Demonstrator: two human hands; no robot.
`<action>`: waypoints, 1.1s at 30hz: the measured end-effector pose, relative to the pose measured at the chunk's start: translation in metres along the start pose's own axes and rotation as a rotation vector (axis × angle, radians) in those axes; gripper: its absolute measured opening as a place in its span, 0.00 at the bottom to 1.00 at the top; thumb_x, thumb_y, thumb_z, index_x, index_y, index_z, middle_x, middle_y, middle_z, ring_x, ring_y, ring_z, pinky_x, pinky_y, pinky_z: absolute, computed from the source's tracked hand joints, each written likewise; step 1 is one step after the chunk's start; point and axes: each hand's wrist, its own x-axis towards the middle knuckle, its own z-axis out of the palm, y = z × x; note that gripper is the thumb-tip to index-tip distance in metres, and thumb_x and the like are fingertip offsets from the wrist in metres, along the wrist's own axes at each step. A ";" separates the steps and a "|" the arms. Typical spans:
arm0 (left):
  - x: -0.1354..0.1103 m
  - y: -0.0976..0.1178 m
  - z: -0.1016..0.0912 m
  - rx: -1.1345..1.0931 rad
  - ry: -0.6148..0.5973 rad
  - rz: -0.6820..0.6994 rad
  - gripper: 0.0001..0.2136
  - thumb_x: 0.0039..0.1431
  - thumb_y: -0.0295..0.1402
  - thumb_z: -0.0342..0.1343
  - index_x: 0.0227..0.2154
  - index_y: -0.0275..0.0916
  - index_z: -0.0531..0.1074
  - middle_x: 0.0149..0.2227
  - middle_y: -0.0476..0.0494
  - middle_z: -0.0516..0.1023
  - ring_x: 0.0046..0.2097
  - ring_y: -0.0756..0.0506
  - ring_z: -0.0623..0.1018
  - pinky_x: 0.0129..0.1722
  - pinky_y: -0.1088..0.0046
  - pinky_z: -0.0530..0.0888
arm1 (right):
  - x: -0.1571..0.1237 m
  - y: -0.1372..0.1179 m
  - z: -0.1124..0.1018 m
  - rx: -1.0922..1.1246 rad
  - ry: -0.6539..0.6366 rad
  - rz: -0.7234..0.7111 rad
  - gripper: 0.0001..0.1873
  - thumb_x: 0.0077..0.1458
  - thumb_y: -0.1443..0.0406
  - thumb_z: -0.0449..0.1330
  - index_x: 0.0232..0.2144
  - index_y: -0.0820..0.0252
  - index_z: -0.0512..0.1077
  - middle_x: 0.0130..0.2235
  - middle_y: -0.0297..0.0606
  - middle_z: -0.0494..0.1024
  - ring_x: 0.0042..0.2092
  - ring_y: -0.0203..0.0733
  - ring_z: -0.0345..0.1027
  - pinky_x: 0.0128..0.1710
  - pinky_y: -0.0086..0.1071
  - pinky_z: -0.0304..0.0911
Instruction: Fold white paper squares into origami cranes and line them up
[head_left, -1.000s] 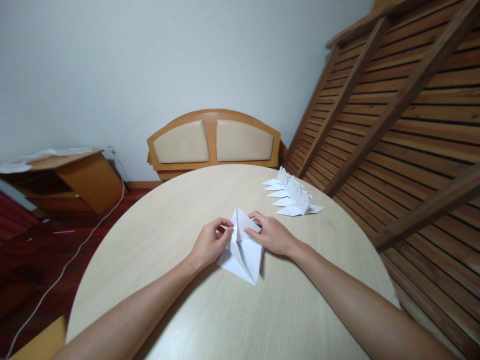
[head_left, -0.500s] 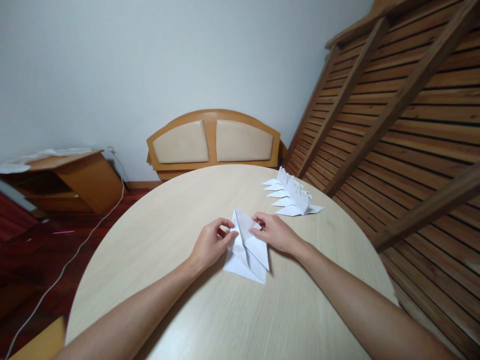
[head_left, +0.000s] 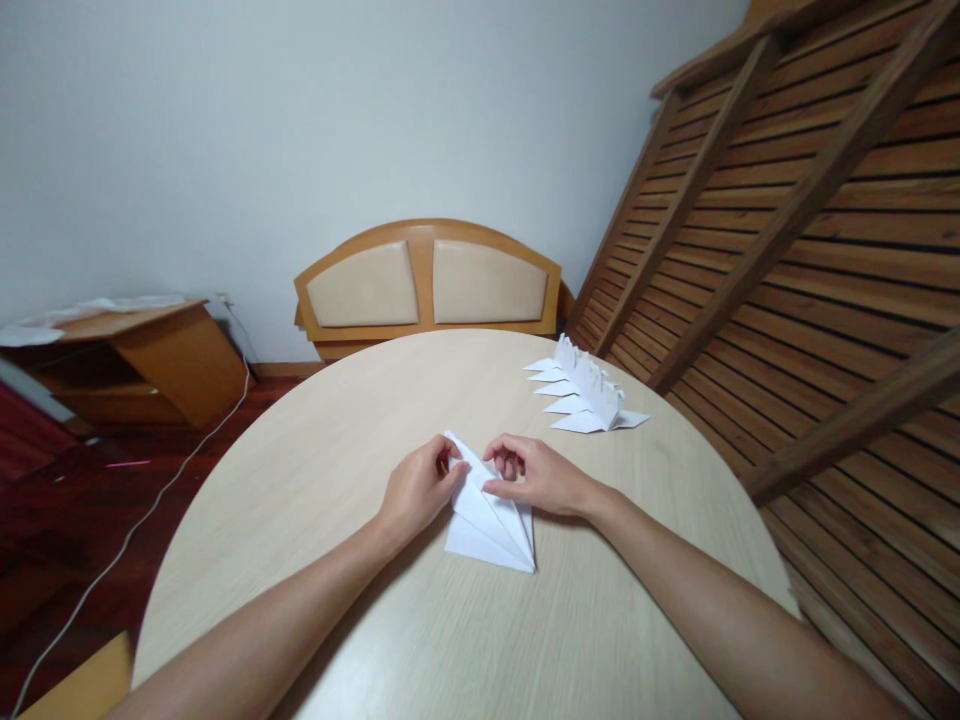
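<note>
A partly folded white paper sheet lies on the round light-wood table, narrowing to a point at its far end. My left hand pinches the paper's left edge near that tip, fingers curled. My right hand presses its fingertips down on the right flap, fingers bent and closed on the paper.
A row of several finished folded white paper pieces stands at the table's far right. Behind the table is a wooden chair back with beige pads. A slatted wooden frame leans on the right. A low cabinet and a white cable are at left.
The raised right flap has been folded down flat, so the paper now lies as a narrower pointed shape. Both hands stayed on it, shifting slightly toward the tip.
</note>
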 end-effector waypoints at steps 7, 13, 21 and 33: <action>0.000 -0.009 -0.001 0.170 0.054 0.171 0.14 0.59 0.34 0.58 0.47 0.37 0.68 0.49 0.33 0.76 0.52 0.36 0.74 0.50 0.56 0.71 | -0.002 -0.006 0.002 -0.284 -0.114 -0.193 0.25 0.46 0.54 0.73 0.43 0.59 0.74 0.42 0.39 0.76 0.44 0.45 0.69 0.47 0.36 0.62; 0.000 -0.011 -0.001 0.103 -0.091 0.461 0.16 0.61 0.25 0.52 0.52 0.38 0.68 0.60 0.33 0.71 0.64 0.39 0.68 0.62 0.53 0.66 | -0.001 -0.002 0.000 -0.401 -0.118 -0.259 0.28 0.47 0.53 0.72 0.48 0.58 0.73 0.46 0.42 0.77 0.50 0.49 0.68 0.53 0.41 0.60; -0.002 -0.010 -0.003 0.200 -0.336 0.409 0.21 0.72 0.35 0.42 0.63 0.38 0.63 0.67 0.36 0.62 0.68 0.39 0.61 0.66 0.53 0.61 | -0.001 0.007 -0.009 -0.546 -0.071 -0.267 0.17 0.60 0.57 0.63 0.48 0.60 0.76 0.49 0.44 0.79 0.52 0.50 0.69 0.54 0.43 0.60; -0.003 -0.012 -0.016 0.341 -0.424 0.287 0.32 0.71 0.50 0.39 0.70 0.36 0.49 0.72 0.36 0.48 0.72 0.35 0.48 0.68 0.48 0.52 | -0.001 0.011 0.000 -0.599 -0.147 -0.277 0.32 0.64 0.48 0.55 0.62 0.63 0.68 0.64 0.50 0.66 0.65 0.54 0.60 0.66 0.47 0.53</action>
